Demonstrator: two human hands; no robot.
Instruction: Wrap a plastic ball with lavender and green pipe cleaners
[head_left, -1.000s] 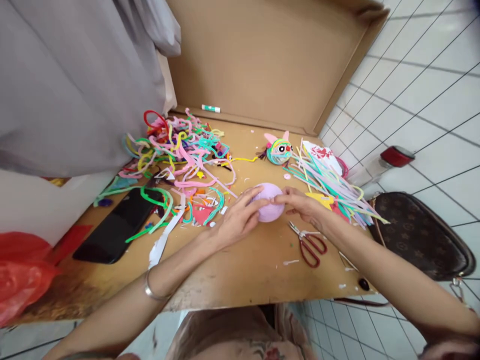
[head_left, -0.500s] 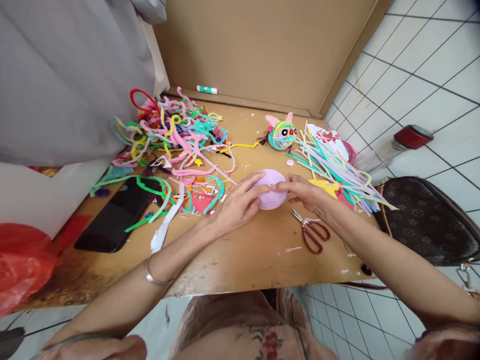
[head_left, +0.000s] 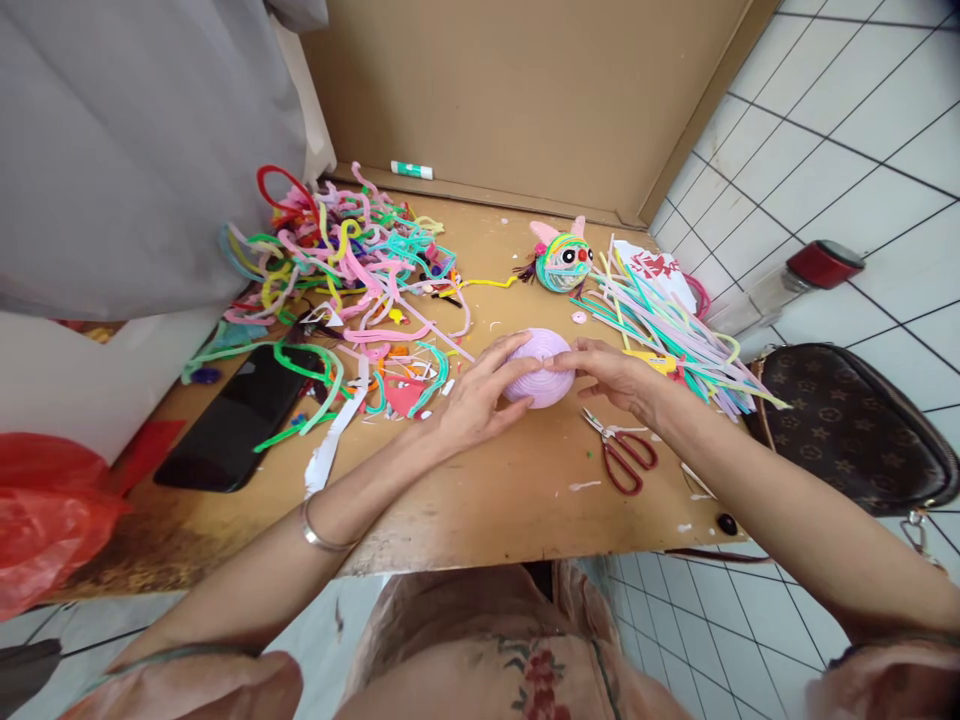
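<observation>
A lilac ball wound from pipe cleaner (head_left: 541,364) rests on the wooden table (head_left: 487,500). My left hand (head_left: 472,400) cups its left side, fingers curled against it. My right hand (head_left: 611,372) pinches its top right edge with thumb and fingers. Red-handled scissors (head_left: 622,455) lie just right of the ball, under my right wrist. A finished multicoloured ball with pink ears and eyes (head_left: 561,257) sits farther back.
A tangle of coloured pipe cleaners (head_left: 345,265) covers the left of the table, a bundle of straight ones (head_left: 667,320) lies at the right. A black phone (head_left: 236,420), a glue stick (head_left: 411,170), a brown bag (head_left: 847,425), a red-capped jar (head_left: 795,280) and a red plastic bag (head_left: 45,520) surround.
Both hands stay on the lilac ball with only slight finger shifts. The camera has tilted, so everything sits a little higher in view.
</observation>
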